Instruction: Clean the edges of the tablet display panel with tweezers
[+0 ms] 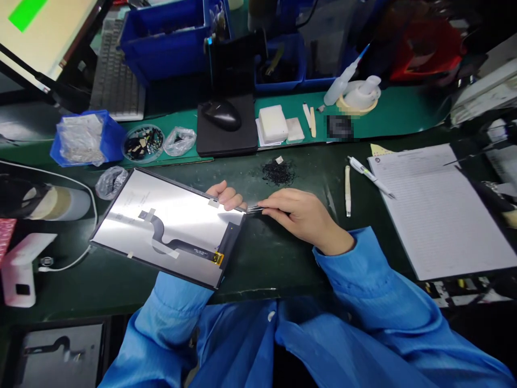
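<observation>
A tablet-sized display panel (133,215), its silvery back with a black flex cable turned up, is held tilted above the bench. My left hand (226,196) grips it from beneath, fingers curled over its far edge. My right hand (301,215) pinches metal tweezers (255,208), whose tips meet the panel's edge near its right corner, beside my left fingertips. Whether the tips hold anything is too small to tell. Just beyond my right hand lies a pile of thin black scraps (278,172) with a small pale piece on top.
A ruled paper pad (440,210) with a white pen (370,177) lies right, near a cream-coloured stick tool (348,191). Along the back stand a mouse (222,115), a white block (272,124), a dropper bottle (343,83) and blue bins (165,40). Another panel (60,355) is lower left.
</observation>
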`<state>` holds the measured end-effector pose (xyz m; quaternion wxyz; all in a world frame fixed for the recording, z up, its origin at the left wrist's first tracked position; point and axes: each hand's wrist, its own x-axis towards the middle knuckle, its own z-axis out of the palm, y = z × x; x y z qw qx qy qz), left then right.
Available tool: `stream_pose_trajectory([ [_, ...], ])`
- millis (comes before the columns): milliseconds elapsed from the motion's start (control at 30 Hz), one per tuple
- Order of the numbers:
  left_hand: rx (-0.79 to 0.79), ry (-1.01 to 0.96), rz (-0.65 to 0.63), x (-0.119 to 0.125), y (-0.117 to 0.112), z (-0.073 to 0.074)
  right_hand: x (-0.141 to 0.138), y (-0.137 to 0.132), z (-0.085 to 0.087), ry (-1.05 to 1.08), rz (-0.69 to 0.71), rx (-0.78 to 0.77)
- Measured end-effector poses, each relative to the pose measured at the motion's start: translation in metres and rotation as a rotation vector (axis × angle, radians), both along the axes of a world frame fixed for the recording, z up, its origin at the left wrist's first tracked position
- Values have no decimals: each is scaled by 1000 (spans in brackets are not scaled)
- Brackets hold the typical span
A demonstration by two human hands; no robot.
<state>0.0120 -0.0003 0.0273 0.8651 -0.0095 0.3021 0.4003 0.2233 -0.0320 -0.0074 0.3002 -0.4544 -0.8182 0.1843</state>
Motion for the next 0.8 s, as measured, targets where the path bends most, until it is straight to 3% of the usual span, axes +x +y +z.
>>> stream_pose_trajectory([
  [800,27,72,11,4,0,-3,1,-2,-3,-101,15,41],
])
